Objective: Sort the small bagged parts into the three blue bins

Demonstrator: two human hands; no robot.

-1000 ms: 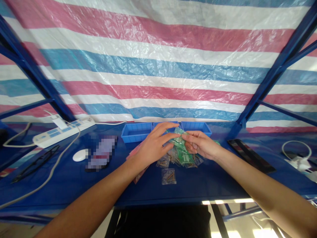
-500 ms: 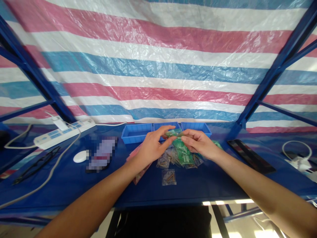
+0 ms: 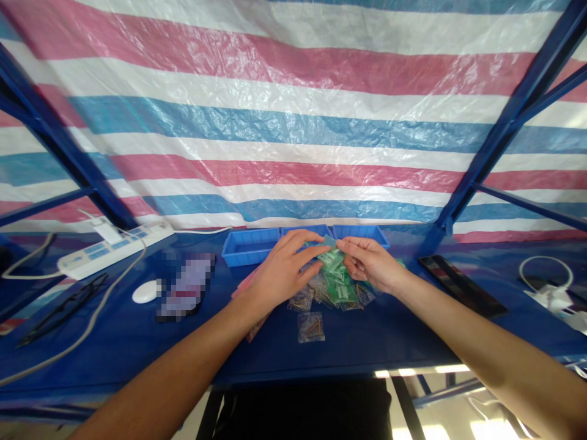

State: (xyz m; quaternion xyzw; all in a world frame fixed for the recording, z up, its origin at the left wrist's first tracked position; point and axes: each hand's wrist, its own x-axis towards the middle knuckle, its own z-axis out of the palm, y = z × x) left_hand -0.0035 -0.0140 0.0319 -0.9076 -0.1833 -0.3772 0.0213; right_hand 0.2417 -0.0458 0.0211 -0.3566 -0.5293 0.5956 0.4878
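Note:
My right hand (image 3: 371,264) pinches the upper edge of a small green plastic bag (image 3: 334,260) between thumb and forefinger. The bag holds small pale pieces that I cannot make out. On its other side is my left hand (image 3: 290,269), fingers stretched and apart, with fingertips close to the bag's top; whether they touch it I cannot tell. Beneath both hands lies a pile of clear bags (image 3: 301,298) with brassy screw-like pieces, and another green bag (image 3: 343,293) on top. Closer to me, one clear bag (image 3: 310,327) of similar pieces lies alone.
Behind the hands stand three blue trays (image 3: 250,245) in a row. A pink bag (image 3: 242,287) is partly under my left arm. Leftward are a white mouse (image 3: 145,292), a blurred-out phone-like object, glasses (image 3: 68,308) and a power strip (image 3: 114,249). A dark phone (image 3: 461,284) lies rightward.
My left fingers have spread from a pinch near the green bag and straightened. My right hand keeps its pinch on the bag, its other fingers now more curled.

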